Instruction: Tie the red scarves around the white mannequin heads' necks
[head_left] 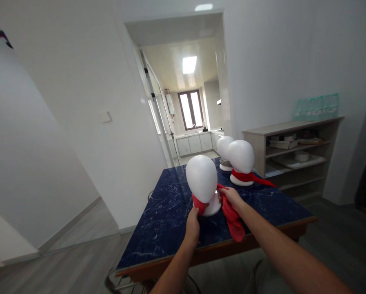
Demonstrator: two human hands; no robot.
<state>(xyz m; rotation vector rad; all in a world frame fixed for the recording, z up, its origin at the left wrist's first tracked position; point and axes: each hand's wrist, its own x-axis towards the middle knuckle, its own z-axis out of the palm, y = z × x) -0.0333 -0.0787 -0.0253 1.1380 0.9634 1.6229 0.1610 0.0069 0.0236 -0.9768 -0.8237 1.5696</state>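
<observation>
A red scarf (231, 214) is gripped at frame centre by both closed hands, left hand (192, 224) and right hand (231, 196). It is wrapped around the upright white foam head (201, 179), its loose end trailing toward the lower right. No writing is seen.

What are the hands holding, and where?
Both hold the red scarf around the nearest white head: left hand one end, right hand the other.

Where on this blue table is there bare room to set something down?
The blue marble table is bare left of the nearest foam head, out to its left edge. It is crowded around both hands, the red scarf and the two far heads.
</observation>
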